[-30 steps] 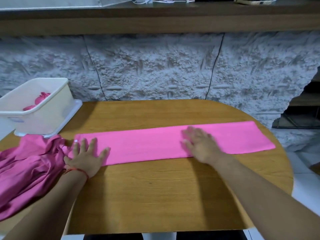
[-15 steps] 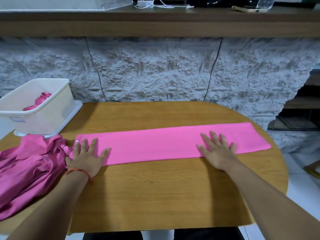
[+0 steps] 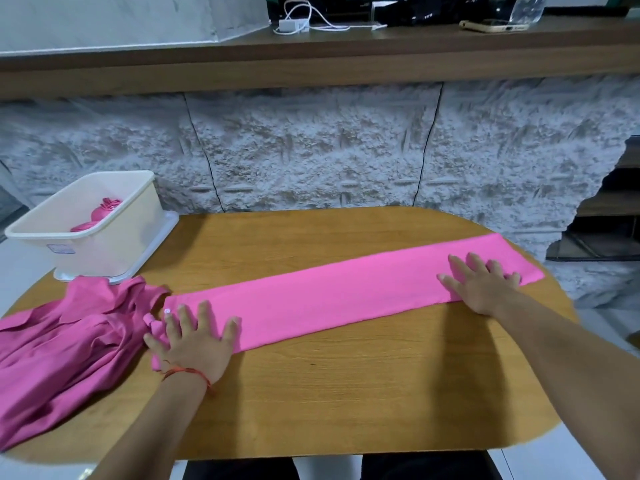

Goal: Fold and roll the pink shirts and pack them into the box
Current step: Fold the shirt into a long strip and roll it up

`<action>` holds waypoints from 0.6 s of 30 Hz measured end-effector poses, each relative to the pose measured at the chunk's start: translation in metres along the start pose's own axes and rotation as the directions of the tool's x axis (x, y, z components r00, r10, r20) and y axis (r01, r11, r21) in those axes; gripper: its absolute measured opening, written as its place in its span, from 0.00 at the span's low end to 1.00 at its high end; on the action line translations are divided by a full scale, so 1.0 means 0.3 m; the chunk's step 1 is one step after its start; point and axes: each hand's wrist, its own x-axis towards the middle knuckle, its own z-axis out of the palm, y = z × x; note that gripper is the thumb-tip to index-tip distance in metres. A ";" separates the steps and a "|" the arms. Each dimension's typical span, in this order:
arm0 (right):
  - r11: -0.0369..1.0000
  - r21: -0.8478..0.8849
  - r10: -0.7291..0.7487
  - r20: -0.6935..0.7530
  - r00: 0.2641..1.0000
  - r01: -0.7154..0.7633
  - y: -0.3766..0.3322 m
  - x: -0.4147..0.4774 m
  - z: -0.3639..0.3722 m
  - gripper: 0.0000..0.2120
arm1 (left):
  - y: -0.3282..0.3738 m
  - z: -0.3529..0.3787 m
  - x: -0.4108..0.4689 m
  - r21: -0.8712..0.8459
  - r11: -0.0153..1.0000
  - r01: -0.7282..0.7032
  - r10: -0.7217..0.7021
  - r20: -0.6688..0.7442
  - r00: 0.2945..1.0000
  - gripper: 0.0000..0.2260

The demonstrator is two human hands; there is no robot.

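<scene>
A bright pink shirt point(image 3: 339, 296), folded into a long narrow strip, lies flat across the wooden table point(image 3: 346, 393). My left hand point(image 3: 195, 341) presses its left end with fingers spread flat. Near the strip's right end, my right hand point(image 3: 483, 285) lies flat on the cloth, fingers straight. A darker pink shirt point(image 3: 69, 348) sits crumpled at the table's left edge. The white plastic box point(image 3: 104, 244) stands at the back left with rolled pink cloth point(image 3: 100, 216) inside.
A rough white stone wall point(image 3: 311, 150) rises right behind the table. Above it a wooden shelf point(image 3: 346, 46) carries a charger, cables and a phone. The table's rounded right edge drops to a tiled floor.
My right hand has slid along the strip from its middle to near the right end. My left hand has stayed on the left end. The camera view has tilted.
</scene>
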 end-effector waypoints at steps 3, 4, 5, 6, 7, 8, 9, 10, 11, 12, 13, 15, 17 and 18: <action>0.999 -0.011 0.038 -0.097 0.995 -0.039 -0.133 -0.065 -0.011 0.25 | 0.009 0.012 -0.046 0.000 1.000 0.029 -0.029 -0.027 0.999 0.42; 1.000 0.020 0.004 -0.123 0.992 -0.001 -0.185 -0.098 0.001 0.24 | 0.008 0.012 -0.056 0.000 0.999 0.033 -0.033 -0.034 0.999 0.42; 0.997 0.062 -0.038 -0.132 0.991 0.046 -0.234 -0.132 0.024 0.24 | 0.007 0.013 -0.062 -0.005 0.999 0.033 -0.034 -0.036 0.999 0.42; 0.991 0.093 -0.081 -0.127 0.989 0.093 -0.280 -0.170 0.054 0.25 | 0.005 0.013 -0.069 -0.018 0.999 0.033 -0.033 -0.033 0.999 0.42; 0.986 0.097 -0.125 -0.112 0.986 0.136 -0.319 -0.202 0.089 0.26 | 0.001 0.014 -0.073 -0.033 0.999 0.029 -0.030 -0.029 0.999 0.42; 0.982 0.084 -0.160 -0.089 0.983 0.167 -0.350 -0.227 0.123 0.28 | -0.004 0.014 -0.076 -0.047 0.999 0.023 -0.024 -0.023 0.999 0.41; 0.980 0.076 -0.178 -0.067 0.982 0.183 -0.369 -0.243 0.153 0.31 | -0.008 0.013 -0.077 -0.056 0.998 0.018 -0.019 -0.018 1.000 0.41; 0.979 0.081 -0.184 -0.057 0.981 0.188 -0.375 -0.252 0.173 0.32 | -0.015 0.012 -0.078 -0.064 0.998 0.011 -0.012 -0.012 1.000 0.41; 0.977 0.095 -0.185 -0.061 0.981 0.190 -0.370 -0.257 0.183 0.34 | -0.020 0.010 -0.079 -0.070 0.998 0.003 -0.004 -0.008 1.000 0.41; 0.976 0.100 -0.185 -0.075 0.980 0.192 -0.356 -0.259 0.185 0.35 | -0.021 0.008 -0.078 -0.074 0.997 -0.008 0.008 -0.007 1.000 0.41; 0.976 0.090 -0.190 -0.094 0.977 0.199 -0.341 -0.259 0.189 0.36 | -0.024 0.007 -0.072 -0.072 0.997 -0.021 0.021 -0.006 1.000 0.42; 0.977 0.035 -0.203 -0.132 0.970 0.210 -0.305 -0.265 0.183 0.38 | -0.029 0.005 -0.059 -0.062 0.996 -0.064 0.064 -0.002 0.998 0.42; 0.979 -0.002 -0.202 -0.185 0.962 0.205 -0.265 -0.273 0.177 0.39 | -0.029 0.005 -0.033 -0.062 0.990 -0.130 0.130 -0.001 0.992 0.42; 0.981 -0.006 -0.193 -0.208 0.959 0.196 -0.244 -0.276 0.173 0.39 | -0.025 0.004 -0.012 -0.059 0.985 -0.160 0.160 0.003 0.987 0.42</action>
